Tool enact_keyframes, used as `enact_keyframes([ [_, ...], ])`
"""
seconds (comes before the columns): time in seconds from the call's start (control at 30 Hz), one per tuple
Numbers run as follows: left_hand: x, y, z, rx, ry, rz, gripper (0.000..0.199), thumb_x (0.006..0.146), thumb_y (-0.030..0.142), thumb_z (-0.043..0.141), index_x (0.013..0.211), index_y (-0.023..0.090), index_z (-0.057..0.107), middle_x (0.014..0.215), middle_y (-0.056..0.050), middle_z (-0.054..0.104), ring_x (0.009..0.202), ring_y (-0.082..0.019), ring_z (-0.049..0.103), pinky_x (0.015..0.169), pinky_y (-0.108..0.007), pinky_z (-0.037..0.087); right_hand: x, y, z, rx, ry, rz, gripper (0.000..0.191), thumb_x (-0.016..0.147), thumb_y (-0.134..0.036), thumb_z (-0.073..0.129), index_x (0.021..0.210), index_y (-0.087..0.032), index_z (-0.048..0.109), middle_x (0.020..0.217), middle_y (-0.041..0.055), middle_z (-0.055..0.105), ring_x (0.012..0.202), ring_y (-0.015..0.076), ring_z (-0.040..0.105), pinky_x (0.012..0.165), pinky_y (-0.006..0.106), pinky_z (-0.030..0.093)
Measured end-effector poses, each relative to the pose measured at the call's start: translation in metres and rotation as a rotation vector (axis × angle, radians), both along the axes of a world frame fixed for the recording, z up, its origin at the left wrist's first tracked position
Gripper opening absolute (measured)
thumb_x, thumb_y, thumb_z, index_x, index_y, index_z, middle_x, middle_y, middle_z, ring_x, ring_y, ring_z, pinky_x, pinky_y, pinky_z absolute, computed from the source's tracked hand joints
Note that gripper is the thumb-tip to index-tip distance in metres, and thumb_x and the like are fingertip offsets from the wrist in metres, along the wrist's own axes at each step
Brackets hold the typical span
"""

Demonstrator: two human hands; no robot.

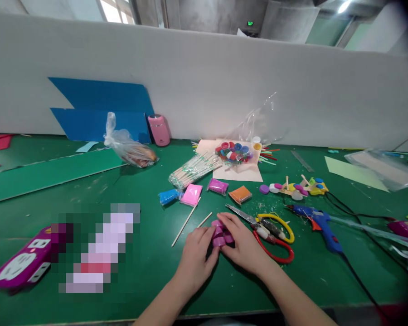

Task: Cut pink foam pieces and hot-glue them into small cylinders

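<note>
My left hand point(196, 251) and my right hand point(241, 240) meet near the front middle of the green table. Between their fingertips is a small cluster of purple bottle caps point(219, 240), low over the tabletop. Fingers of both hands are closed against the caps, my left from one side and my right from the other. Just right of my right hand lie scissors point(251, 218) with one yellow and one red handle loop. Two thin wooden sticks point(186, 222) rest beyond my left hand. How the caps join cannot be made out.
Clay packets point(191, 194) in several colours lie ahead, before bagged sticks point(193, 170) and bottle caps point(233, 154). A blue glue gun point(326, 226) with a trailing cord lies right. Left are a purple pouch point(23, 262) and a blurred-out item point(102, 244). A white partition point(204, 81) stands behind.
</note>
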State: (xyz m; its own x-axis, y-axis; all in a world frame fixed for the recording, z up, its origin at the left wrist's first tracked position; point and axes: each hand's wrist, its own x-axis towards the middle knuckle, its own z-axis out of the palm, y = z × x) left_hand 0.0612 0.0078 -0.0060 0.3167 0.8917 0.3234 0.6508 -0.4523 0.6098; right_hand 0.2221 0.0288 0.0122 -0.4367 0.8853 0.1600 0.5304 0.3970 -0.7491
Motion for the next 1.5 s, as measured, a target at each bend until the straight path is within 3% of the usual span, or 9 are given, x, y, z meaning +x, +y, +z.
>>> enact_keyframes([
  [0.17, -0.002, 0.000, -0.001, -0.010, 0.010, 0.005, 0.039, 0.076, 0.021, 0.047, 0.116, 0.021, 0.043, 0.102, -0.010, 0.057, 0.094, -0.023, 0.051, 0.080, -0.039, 0.042, 0.012, -0.005, -0.001, -0.025, 0.009, -0.019, 0.065, 0.067, -0.017, 0.059, 0.127, -0.025, 0.033, 0.130, 0.0052, 0.034, 0.119, 0.0216, 0.030, 0.097, 0.037, 0.028],
  [0.3, -0.003, 0.000, -0.003, -0.038, 0.009, 0.010, 0.043, 0.075, 0.024, 0.049, 0.117, 0.021, 0.041, 0.105, -0.009, 0.056, 0.097, -0.023, 0.050, 0.083, -0.038, 0.041, 0.018, -0.010, -0.003, -0.021, 0.019, -0.057, 0.063, 0.069, -0.015, 0.056, 0.127, -0.025, 0.032, 0.131, 0.0054, 0.034, 0.120, 0.0215, 0.030, 0.098, 0.038, 0.028],
  [0.67, -0.002, 0.000, -0.001, -0.068, -0.049, 0.069, 0.041, 0.073, 0.023, 0.051, 0.114, 0.021, 0.043, 0.104, -0.008, 0.054, 0.098, -0.022, 0.049, 0.084, -0.037, 0.041, 0.012, -0.013, -0.009, 0.106, 0.015, -0.151, 0.045, 0.074, -0.016, 0.049, 0.119, -0.023, 0.043, 0.118, 0.0057, 0.047, 0.110, 0.0209, 0.043, 0.092, 0.036, 0.037],
  [0.8, 0.000, -0.001, 0.000, -0.030, -0.064, 0.070, 0.039, 0.074, 0.023, 0.050, 0.112, 0.022, 0.043, 0.103, -0.008, 0.054, 0.098, -0.022, 0.050, 0.084, -0.037, 0.041, 0.022, -0.025, -0.008, 0.171, -0.002, -0.286, 0.035, 0.077, -0.020, 0.046, 0.113, -0.024, 0.046, 0.114, 0.0068, 0.049, 0.107, 0.0216, 0.044, 0.088, 0.036, 0.039],
  [0.97, 0.001, -0.002, 0.005, 0.020, -0.066, 0.081, 0.032, 0.075, 0.023, 0.047, 0.106, 0.018, 0.048, 0.101, -0.010, 0.054, 0.095, -0.022, 0.052, 0.082, -0.035, 0.043, 0.070, -0.030, -0.010, 0.202, -0.100, -0.526, 0.029, 0.076, -0.019, 0.043, 0.105, -0.020, 0.048, 0.107, 0.0106, 0.048, 0.102, 0.0250, 0.045, 0.086, 0.043, 0.037],
  [1.07, 0.002, -0.002, 0.007, 0.045, -0.065, 0.087, 0.030, 0.075, 0.023, 0.046, 0.104, 0.017, 0.050, 0.100, -0.010, 0.054, 0.094, -0.022, 0.053, 0.081, -0.035, 0.044, 0.094, -0.025, -0.010, 0.147, -0.191, -0.505, 0.038, 0.068, -0.018, 0.048, 0.106, -0.021, 0.051, 0.107, 0.0085, 0.050, 0.099, 0.0257, 0.048, 0.084, 0.043, 0.037],
  [1.2, 0.002, -0.003, 0.006, 0.080, -0.049, 0.123, 0.033, 0.074, 0.024, 0.047, 0.105, 0.016, 0.050, 0.103, -0.011, 0.053, 0.096, -0.022, 0.053, 0.082, -0.035, 0.044, 0.104, -0.016, -0.008, 0.080, -0.272, -0.436, 0.053, 0.055, -0.013, 0.054, 0.107, -0.022, 0.053, 0.100, 0.0065, 0.056, 0.092, 0.0258, 0.051, 0.079, 0.039, 0.040],
  [1.33, -0.002, -0.001, 0.007, 0.104, -0.009, 0.188, 0.029, 0.079, 0.023, 0.039, 0.105, 0.015, 0.050, 0.102, -0.011, 0.053, 0.094, -0.020, 0.053, 0.080, -0.032, 0.044, 0.106, -0.009, -0.011, 0.055, -0.292, -0.468, 0.051, 0.053, -0.016, 0.058, 0.104, -0.019, 0.054, 0.094, 0.0096, 0.057, 0.087, 0.0297, 0.053, 0.076, 0.043, 0.040],
  [1.5, -0.016, 0.014, 0.014, 0.110, 0.127, 0.275, 0.027, 0.082, 0.020, 0.033, 0.098, 0.015, 0.054, 0.095, -0.011, 0.056, 0.090, -0.020, 0.052, 0.075, -0.032, 0.042, 0.113, -0.010, -0.016, 0.032, -0.195, -0.486, 0.041, 0.059, -0.019, 0.055, 0.100, -0.022, 0.054, 0.092, 0.0060, 0.059, 0.080, 0.0246, 0.056, 0.071, 0.038, 0.044],
])
